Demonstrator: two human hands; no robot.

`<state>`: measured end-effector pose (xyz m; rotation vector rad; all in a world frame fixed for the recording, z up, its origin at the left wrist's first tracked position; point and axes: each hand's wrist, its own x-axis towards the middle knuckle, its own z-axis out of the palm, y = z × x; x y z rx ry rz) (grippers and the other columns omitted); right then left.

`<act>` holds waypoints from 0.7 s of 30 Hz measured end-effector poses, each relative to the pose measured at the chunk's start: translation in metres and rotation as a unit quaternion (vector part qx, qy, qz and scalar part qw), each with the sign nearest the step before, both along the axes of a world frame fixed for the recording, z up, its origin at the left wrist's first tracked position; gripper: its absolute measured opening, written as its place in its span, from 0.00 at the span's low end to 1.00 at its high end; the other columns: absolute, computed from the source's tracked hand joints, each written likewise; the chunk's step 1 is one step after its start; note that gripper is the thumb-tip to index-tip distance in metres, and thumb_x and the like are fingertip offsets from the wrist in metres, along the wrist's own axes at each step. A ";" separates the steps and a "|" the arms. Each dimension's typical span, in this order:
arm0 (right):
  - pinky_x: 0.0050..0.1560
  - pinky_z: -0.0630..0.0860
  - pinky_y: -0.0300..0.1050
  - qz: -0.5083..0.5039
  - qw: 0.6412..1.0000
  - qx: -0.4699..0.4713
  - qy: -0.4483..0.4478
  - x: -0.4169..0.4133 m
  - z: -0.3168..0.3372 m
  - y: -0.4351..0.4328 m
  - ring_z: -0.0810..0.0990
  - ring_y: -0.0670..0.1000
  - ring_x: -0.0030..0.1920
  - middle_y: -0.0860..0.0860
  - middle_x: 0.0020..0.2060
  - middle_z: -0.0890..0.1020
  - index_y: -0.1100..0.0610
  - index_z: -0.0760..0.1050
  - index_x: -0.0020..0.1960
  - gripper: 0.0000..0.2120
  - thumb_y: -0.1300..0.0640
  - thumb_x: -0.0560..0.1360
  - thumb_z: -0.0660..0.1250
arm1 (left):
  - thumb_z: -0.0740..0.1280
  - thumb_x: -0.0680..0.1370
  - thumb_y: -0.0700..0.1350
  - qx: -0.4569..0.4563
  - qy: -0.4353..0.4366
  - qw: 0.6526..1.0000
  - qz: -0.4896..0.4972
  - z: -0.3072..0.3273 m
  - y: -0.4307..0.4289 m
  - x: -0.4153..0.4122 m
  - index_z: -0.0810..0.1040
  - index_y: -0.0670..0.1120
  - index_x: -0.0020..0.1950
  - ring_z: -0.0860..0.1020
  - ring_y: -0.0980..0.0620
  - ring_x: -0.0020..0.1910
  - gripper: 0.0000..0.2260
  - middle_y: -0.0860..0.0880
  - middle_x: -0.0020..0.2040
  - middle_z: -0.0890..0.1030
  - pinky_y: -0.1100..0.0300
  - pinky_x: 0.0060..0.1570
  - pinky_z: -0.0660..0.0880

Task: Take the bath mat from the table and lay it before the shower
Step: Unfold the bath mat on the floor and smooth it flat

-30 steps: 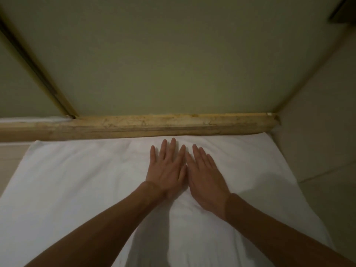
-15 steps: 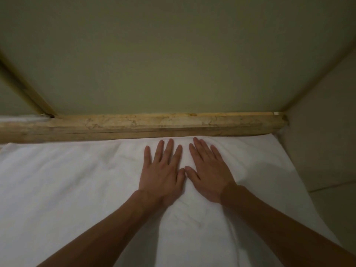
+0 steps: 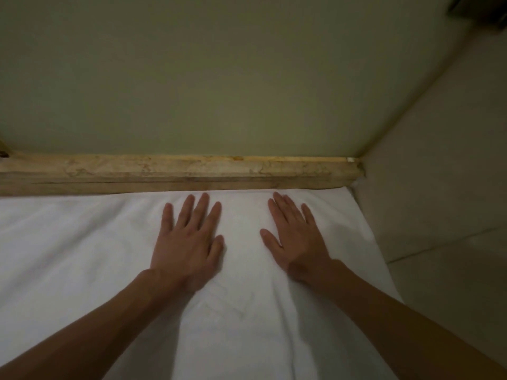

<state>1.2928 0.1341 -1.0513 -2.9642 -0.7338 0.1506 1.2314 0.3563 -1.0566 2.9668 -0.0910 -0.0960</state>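
The white bath mat lies spread flat on the floor, its far edge against the stone shower curb. My left hand presses on it palm down with straight, slightly spread fingers. My right hand lies flat on the mat too, a hand's width to the right of the left one. Both sets of fingertips reach close to the curb. Soft wrinkles run through the mat below my wrists.
Beyond the curb stretches the greenish shower floor. A pale wall rises at the right, close to the mat's right edge, with tiled floor beside it. A dark object sits in the top right corner.
My hands, side by side and touching a second ago, have slid apart over the mat, the right one moving further right. The view has shifted slightly toward the curb.
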 end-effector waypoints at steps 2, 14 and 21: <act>0.75 0.38 0.50 -0.012 1.000 0.009 -0.008 0.000 -0.002 -0.009 0.40 0.47 0.76 0.47 0.77 0.44 0.50 0.44 0.77 0.32 0.38 0.77 0.40 | 0.32 0.75 0.62 0.000 -0.003 1.000 0.000 -0.001 0.000 0.000 0.33 0.55 0.75 0.34 0.48 0.75 0.29 0.49 0.77 0.36 0.43 0.73 0.37; 0.74 0.42 0.49 -0.124 0.992 -0.005 -0.007 0.023 -0.005 -0.074 0.43 0.51 0.77 0.50 0.78 0.46 0.50 0.47 0.78 0.31 0.38 0.78 0.45 | 0.37 0.76 0.60 0.003 -0.018 1.000 -0.001 0.000 0.001 -0.001 0.45 0.52 0.78 0.40 0.49 0.76 0.31 0.48 0.79 0.45 0.44 0.73 0.38; 0.73 0.49 0.52 -0.172 0.984 0.016 -0.037 0.022 -0.005 -0.071 0.49 0.55 0.76 0.54 0.77 0.52 0.49 0.55 0.75 0.29 0.38 0.77 0.50 | 0.36 0.76 0.61 0.004 -0.014 1.000 0.001 0.000 0.001 -0.002 0.42 0.52 0.78 0.38 0.49 0.76 0.31 0.49 0.79 0.43 0.44 0.73 0.38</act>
